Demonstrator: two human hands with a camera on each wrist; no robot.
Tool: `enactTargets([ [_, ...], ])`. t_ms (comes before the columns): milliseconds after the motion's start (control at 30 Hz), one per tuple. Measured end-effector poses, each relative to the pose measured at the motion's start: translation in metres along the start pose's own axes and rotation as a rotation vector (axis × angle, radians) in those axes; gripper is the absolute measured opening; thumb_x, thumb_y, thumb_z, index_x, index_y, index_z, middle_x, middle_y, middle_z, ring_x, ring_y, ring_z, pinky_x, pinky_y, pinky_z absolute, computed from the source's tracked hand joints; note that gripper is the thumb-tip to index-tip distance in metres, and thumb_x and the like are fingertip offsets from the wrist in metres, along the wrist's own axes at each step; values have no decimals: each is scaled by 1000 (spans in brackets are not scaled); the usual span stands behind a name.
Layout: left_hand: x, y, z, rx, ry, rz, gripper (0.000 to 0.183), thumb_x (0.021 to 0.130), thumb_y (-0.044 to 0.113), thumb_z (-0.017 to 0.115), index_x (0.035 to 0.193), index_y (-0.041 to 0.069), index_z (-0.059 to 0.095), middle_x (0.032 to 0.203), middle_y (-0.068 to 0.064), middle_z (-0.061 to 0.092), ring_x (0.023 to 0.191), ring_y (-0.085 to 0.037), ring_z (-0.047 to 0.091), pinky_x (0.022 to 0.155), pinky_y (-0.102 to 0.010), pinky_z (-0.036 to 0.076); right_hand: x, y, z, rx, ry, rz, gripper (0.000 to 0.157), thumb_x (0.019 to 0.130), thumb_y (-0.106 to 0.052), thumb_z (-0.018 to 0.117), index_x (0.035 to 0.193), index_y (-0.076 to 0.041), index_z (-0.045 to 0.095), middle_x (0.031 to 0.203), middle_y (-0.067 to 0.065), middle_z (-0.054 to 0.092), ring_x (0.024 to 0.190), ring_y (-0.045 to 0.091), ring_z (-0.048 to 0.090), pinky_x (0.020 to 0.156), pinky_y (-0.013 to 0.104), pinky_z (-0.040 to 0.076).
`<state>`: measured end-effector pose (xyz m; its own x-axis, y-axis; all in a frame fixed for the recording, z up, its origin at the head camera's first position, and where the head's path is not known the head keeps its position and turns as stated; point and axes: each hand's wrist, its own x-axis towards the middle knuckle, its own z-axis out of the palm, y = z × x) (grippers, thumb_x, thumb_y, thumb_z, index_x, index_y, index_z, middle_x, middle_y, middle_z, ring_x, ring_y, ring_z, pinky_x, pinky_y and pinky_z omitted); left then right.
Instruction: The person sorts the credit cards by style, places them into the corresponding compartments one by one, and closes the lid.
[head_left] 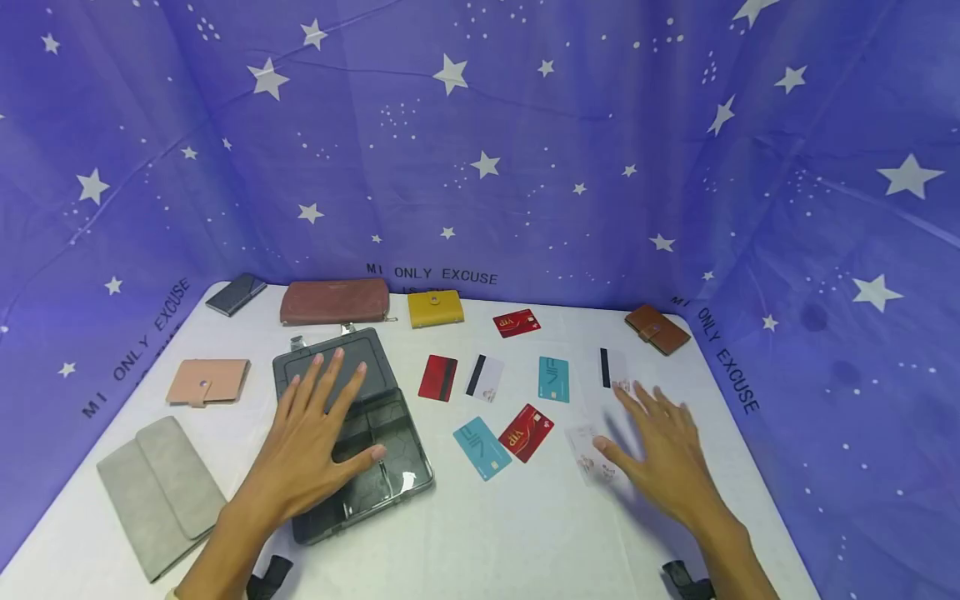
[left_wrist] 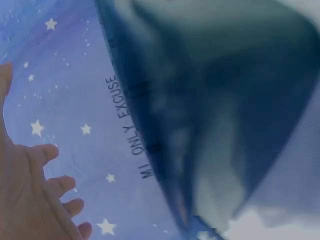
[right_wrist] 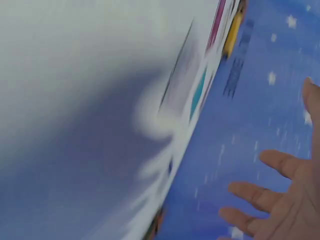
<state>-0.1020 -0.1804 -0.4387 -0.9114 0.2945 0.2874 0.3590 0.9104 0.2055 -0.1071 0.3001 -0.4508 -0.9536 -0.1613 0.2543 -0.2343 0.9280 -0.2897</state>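
A purple curtain (head_left: 480, 108) with white stars is hanging behind and along both sides of a white table (head_left: 517, 533). On the table's left half, a dark plastic box (head_left: 386, 417) is lying open, its lid folding back and its compartments facing up. The left hand (head_left: 311, 442) is spreading its fingers wide above the box, gripping nothing; whether it is touching the box, I cannot tell. The right hand (head_left: 660, 450) is hovering over the table's right side, casting a shadow, its fingers parting loosely and holding nothing. A grey pouch (head_left: 161, 496) is resting at the near left, beside the left forearm. Along the back, a reddish-brown purse (head_left: 333, 302) is sitting between a dark card holder (head_left: 236, 294) and a yellow wallet (head_left: 437, 308). A pink wallet (head_left: 206, 381) is lying left of the box, and a brown wallet (head_left: 657, 329) is occupying the far right corner. Red, blue and white cards are lying scattered between the hands, one white card (head_left: 583, 454) sitting near the right thumb.
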Motion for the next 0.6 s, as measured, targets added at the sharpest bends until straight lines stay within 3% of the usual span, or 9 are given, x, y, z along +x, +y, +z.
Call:
enactTargets([
  [133, -13, -6, 5, -81, -20, -57, 98, 86, 73, 58, 161, 30, 11, 169, -5, 3, 156, -29, 1, 125, -55, 5, 7, -32, 21, 153, -66, -64, 78, 86, -56, 72, 152, -29, 41, 149, 8, 50, 138, 34, 41, 113, 63, 30],
  [267, -31, -16, 10, -171, -28, -126, 96, 86, 65, 64, 161, 29, 14, 167, -12, 13, 154, -36, 11, 117, -67, 17, 15, -64, 39, 224, -173, -105, 71, 81, -51, 79, 144, -30, 52, 136, -2, 59, 128, 23, 51, 108, 56, 43],
  [400, -49, -25, 12, -232, -17, -175, 100, 83, 55, 75, 160, 29, 18, 163, -18, 24, 147, -45, 23, 104, -74, 25, 28, -89, 54, 237, -250, -169, 65, 76, -43, 86, 135, -30, 61, 126, -5, 62, 117, 14, 52, 103, 44, 49],
  [600, -72, -35, 12, -279, 29, -196, 101, 78, 41, 84, 159, 21, 26, 157, -22, 32, 137, -49, 33, 95, -72, 33, 52, -109, 68, 175, -340, -247, 70, 72, -39, 89, 135, -28, 62, 119, -3, 57, 107, 11, 47, 93, 34, 49],
])
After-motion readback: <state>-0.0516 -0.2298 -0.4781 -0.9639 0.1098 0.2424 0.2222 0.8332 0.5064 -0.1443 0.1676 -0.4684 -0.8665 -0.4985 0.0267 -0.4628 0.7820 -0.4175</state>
